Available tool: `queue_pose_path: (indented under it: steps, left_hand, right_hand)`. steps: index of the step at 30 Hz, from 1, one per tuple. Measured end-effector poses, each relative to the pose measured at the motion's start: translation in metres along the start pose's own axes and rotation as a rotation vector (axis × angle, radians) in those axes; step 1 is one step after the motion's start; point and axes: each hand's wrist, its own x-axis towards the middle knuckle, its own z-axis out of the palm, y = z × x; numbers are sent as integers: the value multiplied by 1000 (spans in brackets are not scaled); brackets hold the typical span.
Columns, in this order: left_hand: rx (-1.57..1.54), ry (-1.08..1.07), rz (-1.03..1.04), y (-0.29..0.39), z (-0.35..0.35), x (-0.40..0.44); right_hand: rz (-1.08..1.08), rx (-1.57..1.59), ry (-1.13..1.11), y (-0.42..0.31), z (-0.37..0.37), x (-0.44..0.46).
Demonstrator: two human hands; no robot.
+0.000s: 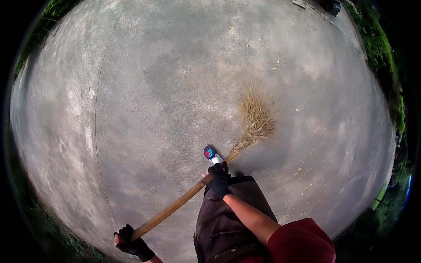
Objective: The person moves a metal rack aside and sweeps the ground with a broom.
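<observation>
A broom with a long wooden handle [171,208] slants across the front of my body, from lower left to upper right. Its straw head [256,116] fans out over the concrete ahead of me, a bit right of centre, the tips blurred. At the handle's top end my left hand [131,243], in a black fingerless glove, is wrapped round the wood. Lower on the handle, close to my thigh, my right hand [218,177] grips it in a matching black glove. One dark shoe [210,152] with a red and blue patch shows beside the right hand.
Grey concrete [153,109] spreads all around, with a thin crack line on the left. Small yellow leaves [307,188] lie scattered to the right, a few farther ahead. Green plants [377,48] border the right side. A dark object [334,8] stands at the far upper right.
</observation>
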Motion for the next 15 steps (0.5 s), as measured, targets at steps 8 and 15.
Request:
queue_pose_path:
  steps: [8,15]
  left_hand:
    - [188,-636,-626,-191,272,-105]
    - [-299,-179,-136,-88,157,-69]
  right_hand:
    - [419,-684,-433,291,-242,-71]
    - [-279,-313,-334,193,-195,138]
